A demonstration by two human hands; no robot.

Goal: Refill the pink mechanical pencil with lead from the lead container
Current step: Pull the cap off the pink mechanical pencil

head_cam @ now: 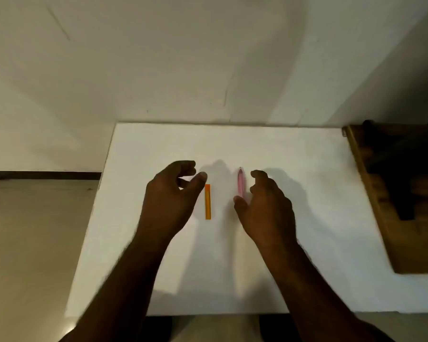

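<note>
Pink plastic, slender and tapered to a point at its far end: the mechanical pencil [240, 181] is laid flat on the white table [307, 218], lengthwise away from the viewer. Its near end is hidden behind the thumb of the right hand [265, 208]; whether thumb and barrel touch cannot be told. The right hand is held just beside the pencil on its right, fingers loosely curled and spread, nothing gripped.

Orange, flat and rectangular, with a darker band at its far end: the lead container [207, 201] is laid parallel to the pencil, to its left, a strip of bare table between the two. The left hand [171, 196] is held just left of the container, the thumb tip set near the container's far end, the fingers curved in a half-open cup, nothing held.

The table top is matte, smooth and white, with straight edges. Its far edge is met by a pale wall [208, 58]; its left edge is bordered by beige floor [30, 243]; its near edge is seen below the forearms. Open surface is seen beyond both items up to the far edge, and broadly to the right of the right hand.

At the right edge, a brown wooden board [405, 243] is overlapped onto the table, with dark, indistinct shapes upon it.
</note>
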